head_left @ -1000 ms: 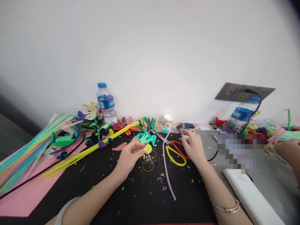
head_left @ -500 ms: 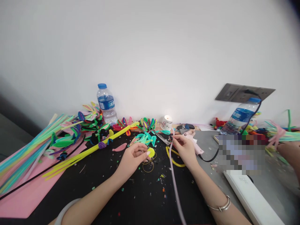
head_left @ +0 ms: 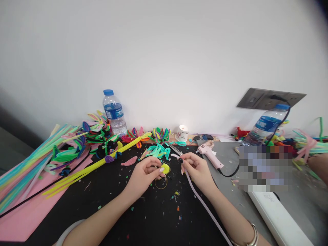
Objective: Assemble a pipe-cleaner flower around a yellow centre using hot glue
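Note:
My left hand (head_left: 150, 169) is closed, pinching a small yellow disc, seemingly coiled pipe cleaner (head_left: 166, 168), between thumb and finger. Just below it a thin gold ring (head_left: 161, 183) shows against the black mat. Level with it, my right hand (head_left: 196, 167) pinches a pale lilac pipe cleaner (head_left: 199, 198) near its upper end. The short tip sticks out to the left and the long tail trails down past my right forearm. Behind my hands lie scissors (head_left: 175, 149) and a bunch of turquoise pipe-cleaner pieces (head_left: 158, 151).
A pink glue gun (head_left: 210, 154) lies beyond my right hand, its cord running right. A lit candle cup (head_left: 182, 133) stands by the wall. Bottles (head_left: 114, 112), yellow pipe cleaners (head_left: 96, 165) and a white box (head_left: 278, 213) surround the mat. Another person's arm (head_left: 317, 165) reaches in at right.
My right hand has moved slightly left and down, swinging the lilac pipe cleaner from upright to slanted, its tip now pointing left. My left hand keeps the yellow disc nearly in place.

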`<state>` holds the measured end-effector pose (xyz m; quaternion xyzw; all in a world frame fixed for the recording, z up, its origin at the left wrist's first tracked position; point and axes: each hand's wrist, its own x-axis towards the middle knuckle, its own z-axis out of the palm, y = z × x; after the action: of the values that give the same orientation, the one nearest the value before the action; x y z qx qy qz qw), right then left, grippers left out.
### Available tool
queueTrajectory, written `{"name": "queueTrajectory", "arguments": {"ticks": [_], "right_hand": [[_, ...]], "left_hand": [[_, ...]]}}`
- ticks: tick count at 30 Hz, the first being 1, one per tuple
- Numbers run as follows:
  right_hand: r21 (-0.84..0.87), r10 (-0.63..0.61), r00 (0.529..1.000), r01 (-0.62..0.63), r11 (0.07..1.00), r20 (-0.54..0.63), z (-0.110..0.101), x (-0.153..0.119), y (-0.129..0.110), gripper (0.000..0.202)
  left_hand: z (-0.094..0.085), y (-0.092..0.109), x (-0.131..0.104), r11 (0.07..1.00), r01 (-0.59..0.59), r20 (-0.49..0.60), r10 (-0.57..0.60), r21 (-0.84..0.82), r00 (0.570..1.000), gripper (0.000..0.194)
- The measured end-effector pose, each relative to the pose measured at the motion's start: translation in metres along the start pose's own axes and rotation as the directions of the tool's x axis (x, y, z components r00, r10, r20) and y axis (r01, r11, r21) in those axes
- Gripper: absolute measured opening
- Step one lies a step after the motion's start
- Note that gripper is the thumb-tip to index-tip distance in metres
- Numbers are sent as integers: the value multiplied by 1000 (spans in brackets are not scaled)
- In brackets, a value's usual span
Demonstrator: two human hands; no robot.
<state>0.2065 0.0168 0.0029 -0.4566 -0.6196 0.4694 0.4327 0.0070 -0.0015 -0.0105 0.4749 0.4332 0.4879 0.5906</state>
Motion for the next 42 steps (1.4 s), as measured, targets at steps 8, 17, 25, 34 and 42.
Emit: {"name": "queueTrajectory", "arguments": {"ticks": [8,17,25,34,42], "right_hand": [[-29,9,997,-7,1000,74,7,-6,0,12],[-96,31,993,-20,995,117,10,-8,-4,13],[-124,67,988,-50,991,140,11,-8,-5,11],[-85,133,978,-121,989,161,12,-8,-10,10],[38,162,955,-177,984,247,8,-6,-10,8]], "left_hand": [[3,0,-2,1000,-11,-9,11,18,1000,15],[2,-1,-3,999,-12,6,11,35,1000,15],[3,-2,-3,998,-38,12,37,47,999,16],[1,-4,-4,980,-115,12,115,163,993,15],[-5,-4,-6,765,-395,120,391,509,912,12]]}}
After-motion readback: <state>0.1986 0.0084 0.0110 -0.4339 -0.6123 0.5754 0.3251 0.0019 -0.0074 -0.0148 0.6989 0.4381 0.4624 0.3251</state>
